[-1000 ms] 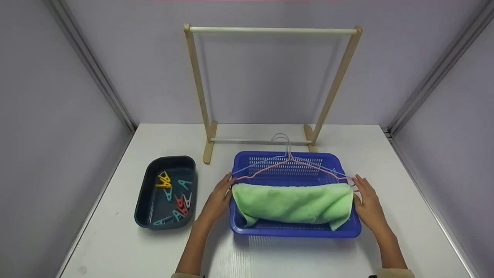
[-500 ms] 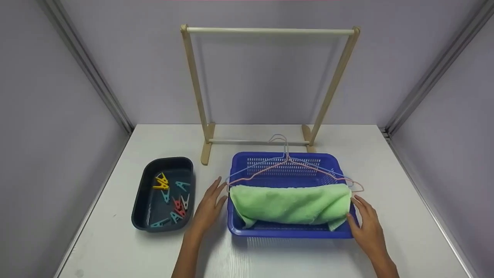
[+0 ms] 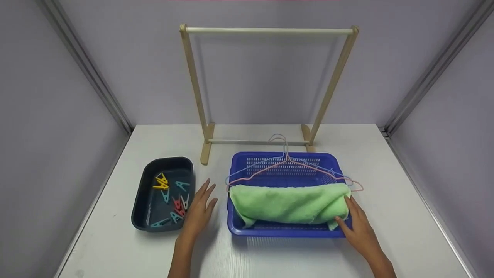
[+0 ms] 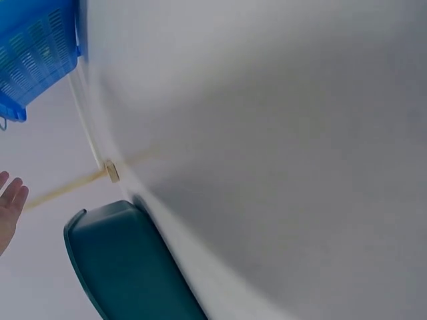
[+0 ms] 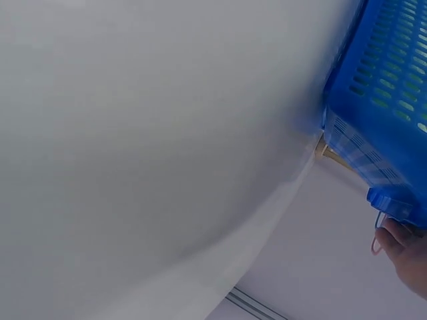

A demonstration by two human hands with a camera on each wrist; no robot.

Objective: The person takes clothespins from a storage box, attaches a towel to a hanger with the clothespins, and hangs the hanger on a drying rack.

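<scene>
A light green towel (image 3: 289,204) lies folded lengthwise across the blue plastic basket (image 3: 293,233). Behind the towel, a pink hanger (image 3: 266,168) and a pale blue hanger (image 3: 247,168) rest over the basket, their hooks pointing to the rack. My right hand (image 3: 361,229) is at the basket's right side, its extended fingers touching the towel's right end and the thumb near its lower corner. My left hand (image 3: 197,216) hovers with spread fingers between the basket and the dark bin (image 3: 139,208), holding nothing. In the left wrist view only its fingertips (image 4: 12,197) show.
Yellow, teal, red and white clothespins (image 3: 162,181) lie inside the dark bin. A wooden rack (image 3: 270,31) with a white top bar stands behind the basket. Grey-white walls (image 3: 58,135) enclose the white table (image 3: 115,247) at the back and both sides.
Both hands have left the hanger ends. My left hand has drawn back leftwards, away from the basket; my right hand has come down along the rim to the towel's right end.
</scene>
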